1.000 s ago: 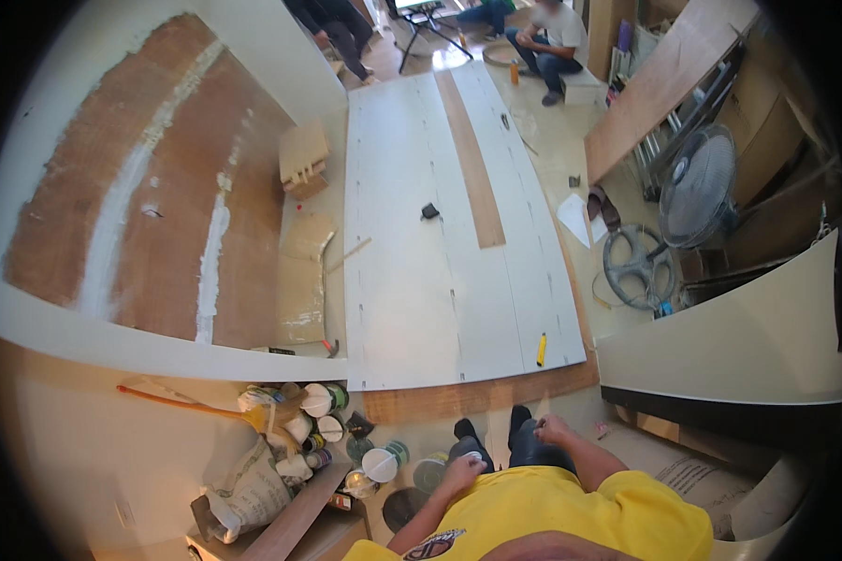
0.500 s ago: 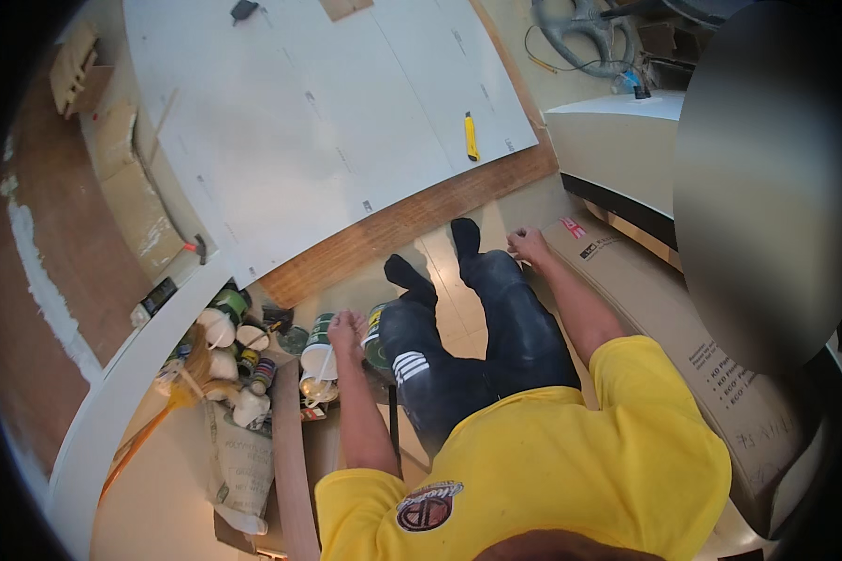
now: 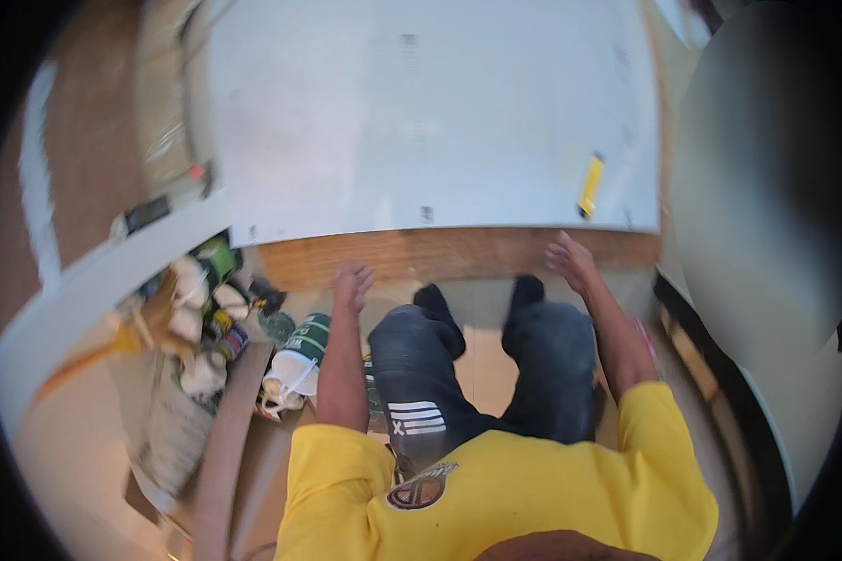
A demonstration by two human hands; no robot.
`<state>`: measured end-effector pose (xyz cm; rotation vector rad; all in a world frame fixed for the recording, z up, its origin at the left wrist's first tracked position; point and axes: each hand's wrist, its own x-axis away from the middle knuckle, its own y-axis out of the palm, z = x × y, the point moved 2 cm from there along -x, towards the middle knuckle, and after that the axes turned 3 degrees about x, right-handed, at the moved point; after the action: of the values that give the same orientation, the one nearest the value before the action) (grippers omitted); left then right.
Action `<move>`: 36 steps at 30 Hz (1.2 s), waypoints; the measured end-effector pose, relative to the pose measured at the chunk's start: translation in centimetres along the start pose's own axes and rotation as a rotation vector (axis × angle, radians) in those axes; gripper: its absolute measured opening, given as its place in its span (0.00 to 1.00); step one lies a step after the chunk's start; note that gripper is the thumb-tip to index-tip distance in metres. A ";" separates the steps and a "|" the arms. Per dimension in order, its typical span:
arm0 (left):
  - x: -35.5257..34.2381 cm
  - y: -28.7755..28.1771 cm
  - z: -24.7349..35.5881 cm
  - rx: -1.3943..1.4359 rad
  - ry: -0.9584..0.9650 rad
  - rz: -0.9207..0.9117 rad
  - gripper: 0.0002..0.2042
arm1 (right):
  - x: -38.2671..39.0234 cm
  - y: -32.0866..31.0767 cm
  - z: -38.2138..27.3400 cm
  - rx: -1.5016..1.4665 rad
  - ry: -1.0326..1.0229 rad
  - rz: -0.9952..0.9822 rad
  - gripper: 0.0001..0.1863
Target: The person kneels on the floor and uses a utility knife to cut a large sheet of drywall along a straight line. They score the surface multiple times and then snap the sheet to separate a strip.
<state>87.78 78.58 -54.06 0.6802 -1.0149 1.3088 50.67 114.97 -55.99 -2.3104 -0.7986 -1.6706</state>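
A large white sheet [image 3: 346, 140] with small dark printed marks lies on a brown wooden board [image 3: 412, 257], whose strip shows along the near edge. My left hand [image 3: 353, 283] is just over that strip's near edge, left of my knees, its fingers loosely apart and slightly blurred. Close to the sheet's near edge, my right hand [image 3: 571, 261] reaches over the wood with fingers stretched and nothing visible in them. A yellow utility knife [image 3: 591, 185] rests on the sheet, beyond my right hand.
Left of my legs stand a green-and-white paint can [image 3: 302, 351], several small cans and a broom [image 3: 94, 360]. A long wooden plank [image 3: 229, 449] lies beside them. A low white ledge [image 3: 112, 262] runs along the left. A large blurred pale shape [image 3: 767, 187] blocks the right side.
My view has turned, so the sheet's near edge now runs nearly level. Both hands have moved forward to the board's near edge, and their fingers have extended.
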 end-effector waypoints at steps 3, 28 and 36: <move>-3.3 0.6 0.4 0.134 0.076 0.022 0.48 | -4.2 1.2 0.1 -0.186 0.069 -0.045 0.43; -8.3 0.5 11.3 0.301 0.626 -0.022 0.21 | -6.2 2.7 -3.9 -0.390 -0.670 0.087 0.12; -0.1 0.7 12.9 0.310 0.816 -0.050 0.17 | 0.1 1.2 -5.8 -0.027 -0.888 0.102 0.14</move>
<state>84.32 67.38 -48.67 0.3277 -0.1349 1.5201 46.58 111.42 -53.67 -3.0362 -0.7476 -0.5468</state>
